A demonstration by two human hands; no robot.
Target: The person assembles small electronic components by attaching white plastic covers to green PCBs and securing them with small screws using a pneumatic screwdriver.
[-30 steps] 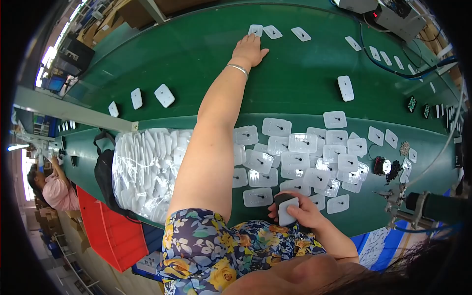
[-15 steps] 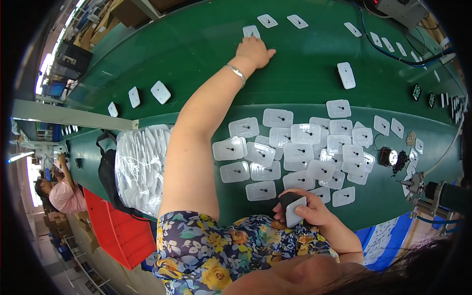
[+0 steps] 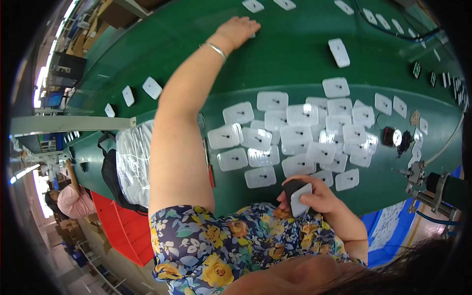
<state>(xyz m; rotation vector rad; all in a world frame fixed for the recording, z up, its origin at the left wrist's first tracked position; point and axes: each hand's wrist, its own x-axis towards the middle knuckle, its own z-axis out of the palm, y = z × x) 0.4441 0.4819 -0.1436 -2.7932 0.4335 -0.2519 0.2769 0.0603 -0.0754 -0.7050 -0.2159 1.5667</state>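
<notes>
My left hand point(image 3: 238, 30) is stretched far out over the green belt point(image 3: 295, 59). It lies palm down, and a white part shows just under its fingertips. A thin bracelet circles that wrist. Close to my body, my right hand point(image 3: 319, 199) grips a white rectangular cover point(image 3: 300, 200) together with a dark block point(image 3: 291, 186). In front of it lies a heap of similar white covers point(image 3: 295, 132), each with a small dark mark, on the near green ledge.
Single white parts point(image 3: 339, 52) lie spaced along the belt. A clear bag of white pieces point(image 3: 133, 162) hangs at the left above a red crate point(image 3: 125, 231). Another person point(image 3: 73, 199) sits far left. A metal tool with cables point(image 3: 432, 189) is at the right edge.
My left hand stays stretched out on the belt and now covers a white part. My right hand has drawn the white cover and dark block a little nearer my body.
</notes>
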